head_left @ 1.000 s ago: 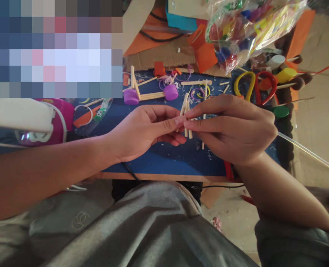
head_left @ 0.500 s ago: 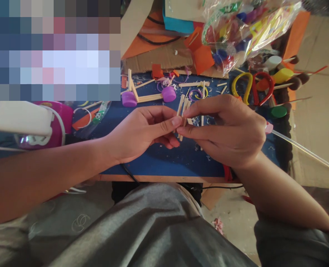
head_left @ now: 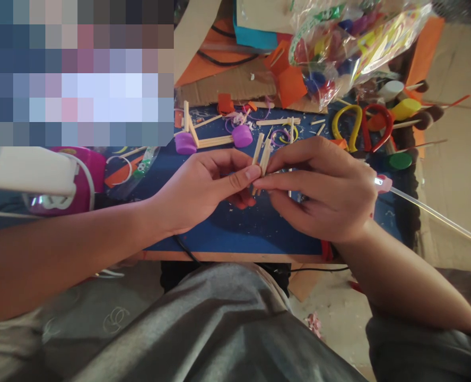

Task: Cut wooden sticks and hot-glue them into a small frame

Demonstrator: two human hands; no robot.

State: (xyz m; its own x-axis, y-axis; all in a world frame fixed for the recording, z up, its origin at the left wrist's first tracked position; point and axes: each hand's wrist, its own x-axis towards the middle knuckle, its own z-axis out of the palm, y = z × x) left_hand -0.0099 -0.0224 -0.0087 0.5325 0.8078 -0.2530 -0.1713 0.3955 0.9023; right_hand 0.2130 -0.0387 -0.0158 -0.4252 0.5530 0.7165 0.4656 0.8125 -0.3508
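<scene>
Pale wooden sticks (head_left: 264, 155), a small bunch, held above blue tabletop (head_left: 227, 233), between the two hands. Left hand (head_left: 206, 188) pinches them, thumb on top; right hand (head_left: 325, 191) closed at fingertips on the same bunch. Step looks like lining up sticks; next move likely calls for a steady left pinch while right fingers even them. Just beyond: stick frame (head_left: 215, 141) with purple caps (head_left: 242, 136). Past right hand, clear rod (head_left: 438, 217) sticks out of pink tool (head_left: 384, 183), mostly hidden. Farther back, plastic bag (head_left: 373, 50).
</scene>
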